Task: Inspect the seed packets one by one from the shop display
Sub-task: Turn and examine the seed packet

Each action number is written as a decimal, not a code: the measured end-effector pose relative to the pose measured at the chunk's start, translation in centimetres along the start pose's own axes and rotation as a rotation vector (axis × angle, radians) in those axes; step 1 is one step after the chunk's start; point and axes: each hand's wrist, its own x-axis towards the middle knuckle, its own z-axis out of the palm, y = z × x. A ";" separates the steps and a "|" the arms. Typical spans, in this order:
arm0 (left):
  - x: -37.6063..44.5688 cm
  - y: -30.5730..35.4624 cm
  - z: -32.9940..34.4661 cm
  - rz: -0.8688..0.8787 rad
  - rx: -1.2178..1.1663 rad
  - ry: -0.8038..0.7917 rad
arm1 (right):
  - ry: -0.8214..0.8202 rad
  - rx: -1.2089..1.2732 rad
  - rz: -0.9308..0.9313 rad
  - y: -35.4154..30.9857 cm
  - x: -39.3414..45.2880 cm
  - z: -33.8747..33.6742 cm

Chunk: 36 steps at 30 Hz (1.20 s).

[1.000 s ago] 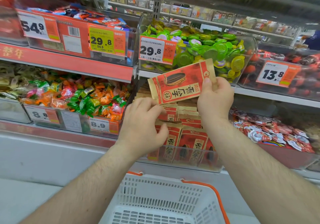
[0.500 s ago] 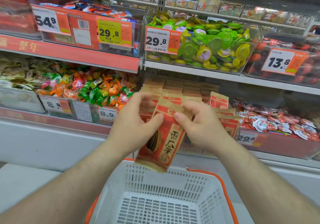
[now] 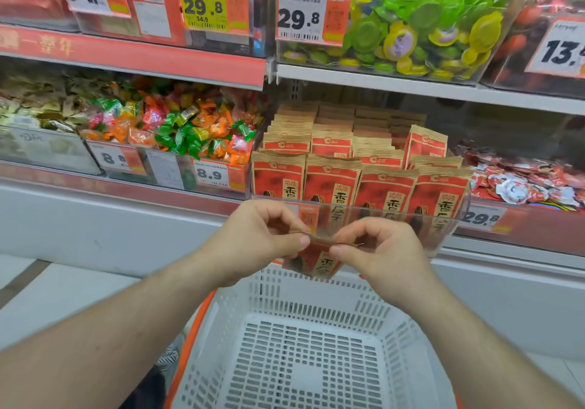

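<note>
Shelving (image 3: 380, 74) fills the upper field — bins of wrapped sweets (image 3: 177, 130) to the left, green jelly cups (image 3: 427, 22) above, price tags along the rails. Below us sits a white basket (image 3: 316, 285) with an orange rim; nothing shows in the part we see. Centre shelf: a clear bin (image 3: 443, 228) stocked with red-and-kraft seed packets (image 3: 332, 180), standing upright in rows.

One packet (image 3: 316, 261) is out of the bin, held in front of its clear wall and above the basket's far edge. We see it nearly edge-on from the top, its printed face hanging below the fingers.

Left hand (image 3: 256, 237): fingers curled, thumb and forefinger pinching the packet's top edge at the left. Right hand (image 3: 380, 250): same pinch at the right, fingers curled in.

Judged step — inspection of a single packet, in hand. The next move likely calls for tilting the face up to read it, then putting it aside and drawing another from the front row; the pinch is light, so the packet could slip.
</note>
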 end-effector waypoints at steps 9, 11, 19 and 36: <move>-0.5 -0.3 -0.1 0.078 0.058 -0.007 | 0.012 0.056 -0.106 0.5 -0.2 0.1; -0.6 -0.3 -0.2 0.088 0.060 -0.007 | 0.016 0.051 -0.114 0.5 -0.2 0.1; -0.8 -0.3 -0.3 0.113 0.065 0.003 | 0.034 0.036 -0.144 0.6 -0.5 0.1; -0.6 -0.5 -0.4 -0.080 -0.174 0.097 | -0.190 0.062 0.076 0.8 -0.5 0.2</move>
